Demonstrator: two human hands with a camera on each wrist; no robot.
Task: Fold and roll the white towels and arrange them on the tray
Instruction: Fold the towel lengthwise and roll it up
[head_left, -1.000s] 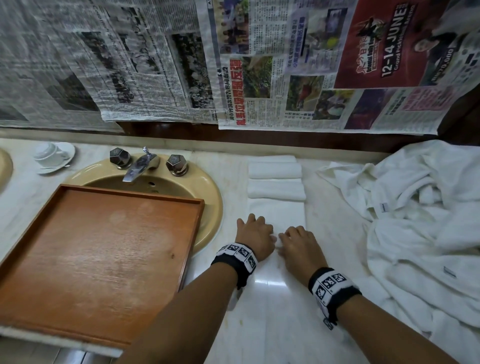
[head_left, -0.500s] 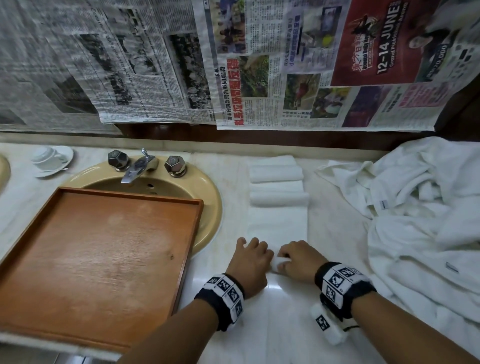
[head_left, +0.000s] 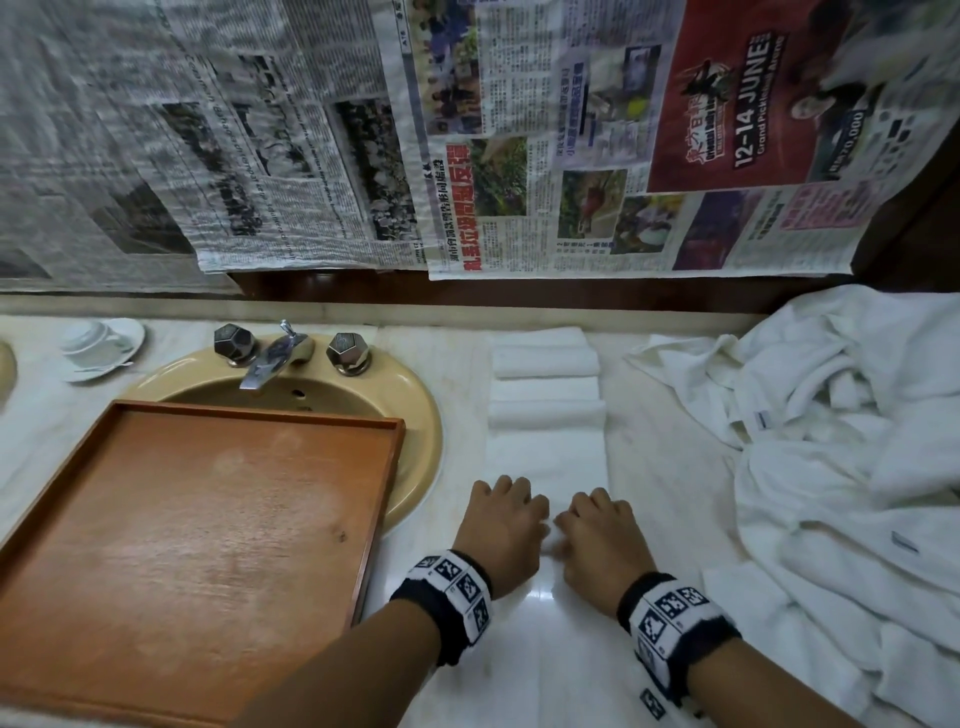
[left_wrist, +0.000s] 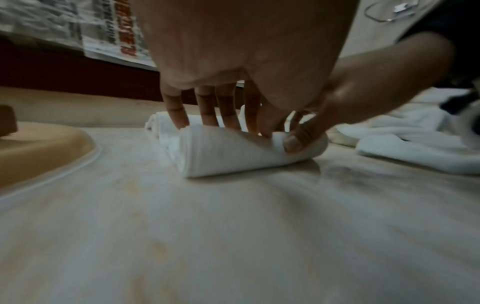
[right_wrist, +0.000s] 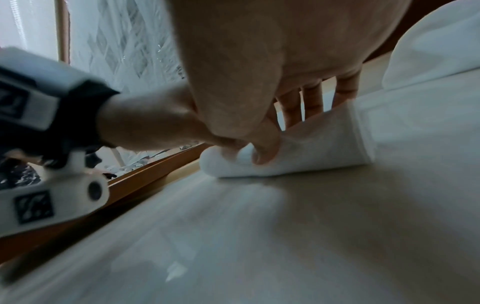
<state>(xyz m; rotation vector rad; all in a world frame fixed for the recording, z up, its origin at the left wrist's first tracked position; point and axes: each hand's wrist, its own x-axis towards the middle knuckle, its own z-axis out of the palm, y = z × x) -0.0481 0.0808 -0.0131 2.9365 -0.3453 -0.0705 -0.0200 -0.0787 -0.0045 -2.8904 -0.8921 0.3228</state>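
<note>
A white towel (head_left: 546, 460) lies as a folded strip on the marble counter. Its near end is wound into a short roll (left_wrist: 233, 154) (right_wrist: 311, 152). My left hand (head_left: 506, 522) (left_wrist: 221, 115) and right hand (head_left: 597, 530) (right_wrist: 298, 111) sit side by side on that roll. The fingers of both curl over its top and both thumbs press its near side. Two finished towel rolls (head_left: 545, 361) (head_left: 546, 414) lie just beyond the strip. The wooden tray (head_left: 208, 545) rests to the left, partly over the sink, with nothing on it.
A heap of loose white towels (head_left: 857, 441) fills the right of the counter. The beige sink (head_left: 418, 415) with its faucet (head_left: 270, 358) lies behind the tray. A cup and saucer (head_left: 98, 345) stand at far left. Newspaper sheets (head_left: 467, 130) hang on the wall.
Both hands drew back to the strip's near end and turned it over. A small roll now sits under the fingers where the towel lay flat a second ago.
</note>
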